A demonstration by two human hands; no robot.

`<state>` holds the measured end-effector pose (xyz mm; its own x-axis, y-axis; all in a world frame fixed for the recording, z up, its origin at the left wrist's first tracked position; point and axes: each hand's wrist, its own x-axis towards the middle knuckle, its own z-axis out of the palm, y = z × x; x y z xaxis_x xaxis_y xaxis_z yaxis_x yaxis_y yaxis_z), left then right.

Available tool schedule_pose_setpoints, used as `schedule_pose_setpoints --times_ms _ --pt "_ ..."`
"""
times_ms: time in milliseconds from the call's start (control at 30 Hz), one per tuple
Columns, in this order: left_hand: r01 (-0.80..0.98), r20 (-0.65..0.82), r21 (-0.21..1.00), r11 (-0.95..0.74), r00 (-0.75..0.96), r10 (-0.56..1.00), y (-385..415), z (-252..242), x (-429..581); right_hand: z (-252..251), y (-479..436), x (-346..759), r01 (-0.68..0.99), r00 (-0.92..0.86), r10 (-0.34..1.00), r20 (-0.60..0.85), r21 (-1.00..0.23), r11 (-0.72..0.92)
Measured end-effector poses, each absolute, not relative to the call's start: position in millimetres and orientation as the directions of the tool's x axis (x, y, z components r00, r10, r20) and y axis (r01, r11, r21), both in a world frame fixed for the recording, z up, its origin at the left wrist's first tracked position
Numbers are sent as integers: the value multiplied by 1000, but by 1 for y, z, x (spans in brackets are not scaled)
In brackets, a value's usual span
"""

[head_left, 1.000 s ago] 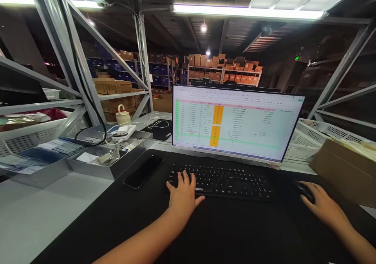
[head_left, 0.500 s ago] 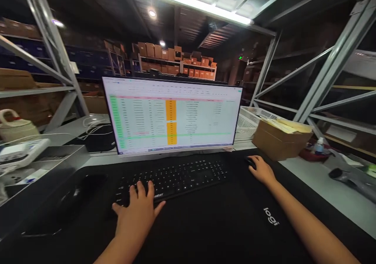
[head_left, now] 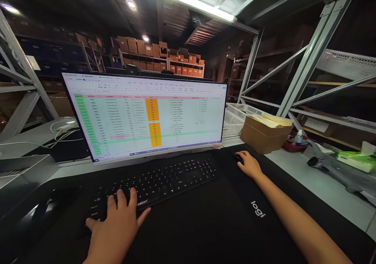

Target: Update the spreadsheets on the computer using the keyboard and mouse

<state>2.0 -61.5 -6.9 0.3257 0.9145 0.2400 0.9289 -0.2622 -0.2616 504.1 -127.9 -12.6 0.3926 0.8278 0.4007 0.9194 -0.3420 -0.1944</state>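
Note:
My left hand (head_left: 116, 223) lies with fingers spread on the left end of a black keyboard (head_left: 164, 181), its fingertips touching the keys. Farther right, my right hand (head_left: 249, 164) is curled over a small black computer mouse (head_left: 237, 157), mostly hidden under the fingers. Keyboard and mouse both rest on a wide black desk mat (head_left: 188, 232) with white lettering near my right forearm. Behind the keyboard stands a wide monitor (head_left: 182, 115) showing a spreadsheet, with an orange column and a green row.
Right of the monitor are white plastic baskets (head_left: 235, 121) and a cardboard box (head_left: 264, 136) holding papers. A handheld scanner (head_left: 329, 172) and a green tissue pack (head_left: 357, 160) lie farther right. At left sit a grey tray (head_left: 28, 174) and white cables (head_left: 63, 126). Metal shelving frames the desk.
The view has turned to the right, so the monitor, keyboard and both hands appear farther left. Both hands keep their places on keyboard and mouse.

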Motion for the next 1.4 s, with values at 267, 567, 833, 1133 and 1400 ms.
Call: schedule_pose_setpoints --times_ms 267,567,833,1133,1400 --pt "930 245 -263 -258 323 914 -58 -11 0 -12 -127 504 918 397 830 391 -186 -351" --pt "938 252 -266 -223 291 923 -60 -11 4 -22 -123 514 921 387 832 397 -208 -329" --pt "938 237 -264 -223 287 928 -52 -19 1 -14 -128 504 919 389 826 408 -241 -314" --pt "946 289 -228 -230 291 912 -51 -24 1 -14 -122 508 905 392 843 370 -322 -279" --pt "951 293 -177 -254 297 909 -43 -31 -5 -10 -118 505 903 397 825 401 -330 -274"
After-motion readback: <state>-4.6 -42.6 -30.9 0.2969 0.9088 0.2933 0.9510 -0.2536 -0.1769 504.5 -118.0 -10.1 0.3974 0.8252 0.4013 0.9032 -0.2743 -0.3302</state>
